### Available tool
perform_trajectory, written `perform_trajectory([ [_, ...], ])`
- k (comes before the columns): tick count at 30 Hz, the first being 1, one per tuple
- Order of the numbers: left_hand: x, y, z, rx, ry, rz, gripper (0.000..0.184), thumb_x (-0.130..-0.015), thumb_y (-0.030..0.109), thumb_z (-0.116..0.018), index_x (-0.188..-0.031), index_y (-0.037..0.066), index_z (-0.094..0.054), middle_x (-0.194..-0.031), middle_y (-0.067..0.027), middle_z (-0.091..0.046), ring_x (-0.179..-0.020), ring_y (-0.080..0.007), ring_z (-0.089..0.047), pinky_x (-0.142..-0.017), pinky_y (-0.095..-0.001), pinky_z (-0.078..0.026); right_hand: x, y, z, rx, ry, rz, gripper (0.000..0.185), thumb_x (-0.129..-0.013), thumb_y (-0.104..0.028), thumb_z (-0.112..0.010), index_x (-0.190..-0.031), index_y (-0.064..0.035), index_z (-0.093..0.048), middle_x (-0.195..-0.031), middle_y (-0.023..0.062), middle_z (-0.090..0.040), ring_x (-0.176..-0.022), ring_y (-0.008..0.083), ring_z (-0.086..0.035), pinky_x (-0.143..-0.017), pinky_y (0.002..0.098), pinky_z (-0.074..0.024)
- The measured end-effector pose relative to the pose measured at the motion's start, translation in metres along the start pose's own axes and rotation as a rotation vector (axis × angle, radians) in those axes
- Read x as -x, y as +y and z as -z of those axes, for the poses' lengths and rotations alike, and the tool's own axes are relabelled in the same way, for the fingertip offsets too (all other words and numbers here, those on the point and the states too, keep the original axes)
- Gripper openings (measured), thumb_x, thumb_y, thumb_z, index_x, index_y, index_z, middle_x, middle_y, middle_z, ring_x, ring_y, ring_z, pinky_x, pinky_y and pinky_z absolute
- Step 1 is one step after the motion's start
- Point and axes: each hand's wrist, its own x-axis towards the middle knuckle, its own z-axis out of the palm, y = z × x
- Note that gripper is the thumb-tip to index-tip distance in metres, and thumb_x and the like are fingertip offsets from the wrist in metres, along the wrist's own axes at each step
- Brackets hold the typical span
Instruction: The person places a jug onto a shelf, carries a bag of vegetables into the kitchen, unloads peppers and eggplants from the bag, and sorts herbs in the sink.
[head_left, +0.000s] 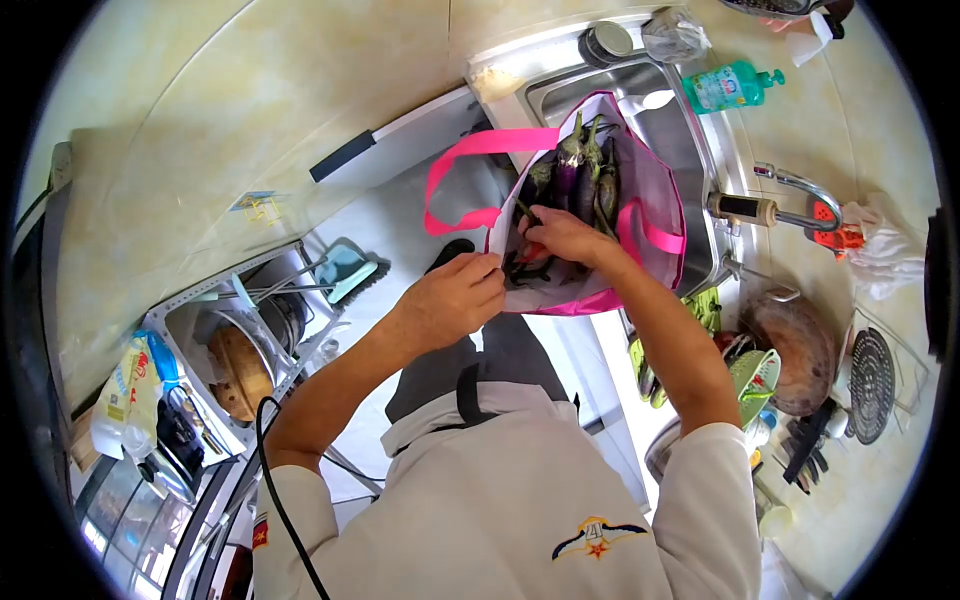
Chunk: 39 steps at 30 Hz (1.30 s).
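Observation:
A white bag with pink edges and handles point(655, 170) stands open over the sink's left part. Several dark purple eggplants point(568, 170) with green stems lie inside it. My left hand point(465, 292) pinches the bag's near left rim with its fingers closed. My right hand point(560, 235) reaches into the bag, its fingers bent around something dark and thin at the near ends of the eggplants; what it is, I cannot make out. Something red shows just beneath those fingers.
The metal sink point(690, 165) has a faucet point(800, 182) on its right. A green soap bottle point(730, 87) stands behind it. Right of me are a green basket point(755, 380) and a round wooden board point(790, 350). A rack with a wok point(240, 375) stands left.

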Motion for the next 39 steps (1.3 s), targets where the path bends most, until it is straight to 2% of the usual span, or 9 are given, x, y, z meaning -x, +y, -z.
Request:
perform_trajectory([
  [2, 0.002, 0.0, -0.001, 0.002, -0.005, 0.006, 0.023, -0.075, 0.013, -0.066, -0.095, 0.002, -0.067, -0.107, -0.0082, -0.064, -0.119, -0.0263, -0.057, -0.099, -0.0382, -0.051, -0.008, 0.013, 0.003, 0.101, -0.04, 0.058, 0.021, -0.093, -0.015, -0.055, -0.104, -0.0001, -0.063, -0.091, 0.0156, -0.07, -0.084, 0.0277, -0.073, -0.073, 0.041, -0.0563],
  [5, 0.002, 0.0, 0.001, 0.012, 0.013, 0.011, 0.022, -0.075, 0.013, -0.066, -0.094, 0.002, -0.067, -0.107, -0.0085, -0.064, -0.119, -0.0265, -0.057, -0.099, -0.0387, -0.051, -0.026, 0.03, -0.013, 0.92, -0.179, 0.037, 0.024, -0.09, -0.015, -0.057, -0.104, -0.0025, -0.072, -0.1, 0.0215, -0.074, -0.093, 0.0337, -0.074, -0.079, 0.0446, -0.0578],
  [21, 0.001, -0.003, -0.004, -0.011, 0.023, 0.028, 0.026, -0.077, 0.017, -0.063, -0.098, 0.002, -0.067, -0.105, -0.0091, -0.064, -0.117, -0.0271, -0.057, -0.101, -0.0411, -0.048, -0.042, 0.056, -0.066, 1.32, -0.323, -0.007, 0.033, -0.093, -0.029, -0.056, -0.114, -0.0091, -0.073, -0.112, 0.0148, -0.074, -0.103, 0.0316, -0.073, -0.084, 0.0475, -0.0575],
  [27, -0.004, -0.005, 0.003, -0.013, -0.015, 0.026, 0.025, -0.079, 0.018, -0.062, -0.099, 0.003, -0.066, -0.107, -0.0085, -0.063, -0.119, -0.0264, -0.055, -0.103, -0.0418, -0.046, -0.018, -0.011, -0.032, 0.958, -0.239, -0.211, 0.039, -0.089, -0.029, -0.059, -0.115, -0.003, -0.072, -0.118, 0.0194, -0.071, -0.11, 0.0346, -0.069, -0.096, 0.0491, -0.0519],
  [30, -0.009, -0.008, 0.007, 0.0, -0.014, 0.014, 0.025, -0.079, 0.018, -0.062, -0.099, 0.003, -0.066, -0.108, -0.0082, -0.063, -0.118, -0.0262, -0.055, -0.102, -0.0418, -0.046, -0.004, -0.013, -0.007, 0.633, 0.052, -0.059, 0.039, -0.088, -0.031, -0.06, -0.109, 0.0006, -0.069, -0.112, 0.0227, -0.071, -0.102, 0.0374, -0.07, -0.091, 0.0508, -0.0529],
  [31, -0.012, -0.009, 0.008, 0.004, -0.008, 0.005, 0.025, -0.079, 0.018, -0.062, -0.098, 0.003, -0.066, -0.107, -0.0082, -0.063, -0.118, -0.0262, -0.055, -0.101, -0.0418, -0.046, 0.004, -0.009, 0.006, 0.455, 0.132, 0.103, 0.039, -0.091, -0.037, -0.062, -0.105, -0.0005, -0.065, -0.105, 0.0206, -0.073, -0.092, 0.032, -0.073, -0.08, 0.0469, -0.0559],
  [34, -0.02, -0.011, 0.011, 0.011, -0.005, -0.037, 0.025, -0.079, 0.018, -0.061, -0.099, 0.004, -0.066, -0.107, -0.0079, -0.063, -0.116, -0.0261, -0.055, -0.098, -0.041, -0.046, 0.054, -0.028, 0.029, -0.564, 0.178, -0.081, 0.036, -0.096, -0.04, -0.059, -0.107, -0.006, -0.062, -0.104, 0.0163, -0.072, -0.087, 0.0235, -0.072, -0.074, 0.038, -0.0562],
  [35, -0.024, -0.011, 0.011, 0.018, 0.002, -0.044, 0.025, -0.079, 0.018, -0.061, -0.099, 0.005, -0.066, -0.107, -0.0073, -0.063, -0.115, -0.0258, -0.056, -0.095, -0.0401, -0.047, 0.068, -0.03, 0.036, -0.833, 0.132, -0.013, 0.024, -0.102, -0.035, -0.054, -0.107, -0.0119, -0.057, -0.104, 0.0148, -0.071, -0.083, 0.0195, -0.069, -0.07, 0.0251, -0.0544],
  [39, -0.04, -0.01, 0.017, 0.002, -0.014, -0.113, 0.024, -0.078, 0.018, -0.061, -0.098, 0.006, -0.067, -0.107, -0.0063, -0.064, -0.115, -0.0254, -0.056, -0.095, -0.0401, -0.047, 0.094, -0.018, 0.04, -1.27, 0.032, 0.28, 0.015, -0.104, -0.025, -0.048, -0.112, -0.0143, -0.054, -0.115, 0.0152, -0.068, -0.086, 0.0255, -0.07, -0.072, 0.0294, -0.0572],
])
